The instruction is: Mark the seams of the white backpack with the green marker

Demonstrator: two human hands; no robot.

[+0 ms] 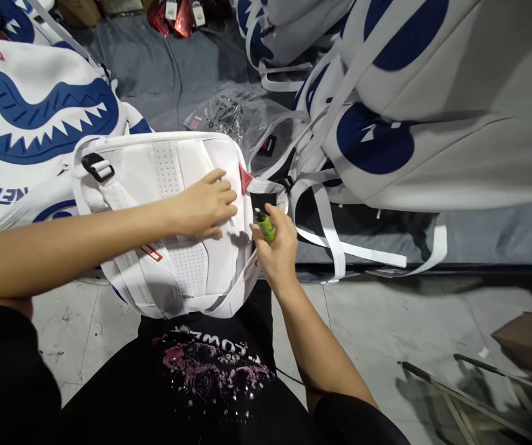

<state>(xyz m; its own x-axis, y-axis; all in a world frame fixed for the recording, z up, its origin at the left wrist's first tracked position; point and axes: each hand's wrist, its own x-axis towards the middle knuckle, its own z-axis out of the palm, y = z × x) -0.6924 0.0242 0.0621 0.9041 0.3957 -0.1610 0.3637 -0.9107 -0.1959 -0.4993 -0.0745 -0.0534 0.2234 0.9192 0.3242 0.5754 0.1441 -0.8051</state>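
A white backpack (139, 167) lies in front of me with its padded back and straps facing up. My left hand (205, 207) rests on the back panel, fingers slightly bent and apart, gripping nothing that I can see. Beside the bag's right edge, my right hand (278, 247) is closed around a green lighter (266, 226), its metal top pointing up and left. A red triangular tab (245, 178) and a white carry loop (266, 186) show at that edge, just above the lighter. Whether a flame burns, I cannot make out.
More white backpacks with blue shark designs are piled at right (460, 161) and left (38, 93). Loose white straps (363, 250) hang towards the grey-covered table's (479, 241) front edge. Behind the bag lies clear plastic wrap (233, 114). A metal frame (446, 389) stands on the tiled floor.
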